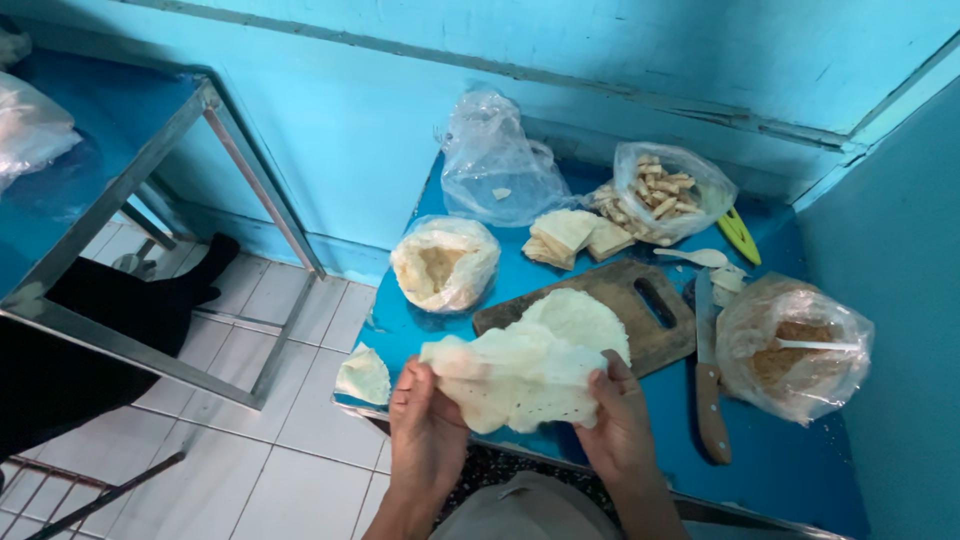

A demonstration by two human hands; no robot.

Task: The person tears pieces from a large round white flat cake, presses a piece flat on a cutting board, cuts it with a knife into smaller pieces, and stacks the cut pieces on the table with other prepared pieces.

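Both hands were up at the near edge of the blue table, pinched onto the same thin pale wrapper — the left hand had its fingers closed on the left side of the sheet, the right hand gripped the right side. The sheet hung just off the surface between them, crumpled and a bit holey along the bottom.

Right behind it another round wrapper lay flat on the wooden board, and a small torn-looking piece sat at the near left corner. A knife rested beside the board on its right, and past that, toward the right edge, a bag of brownish filling with a white spoon in it.

Farther back: an open bag of pale stuff near the left edge, then a little pile of folded parcels mid-table — so some looked done already, I'd guess. At the far edge there was a mostly empty clear bag and a bag of fried-looking pieces.

The wrapper in hand had no filling on it yet, so that one looked barely started — separating or spreading it, I'd say.
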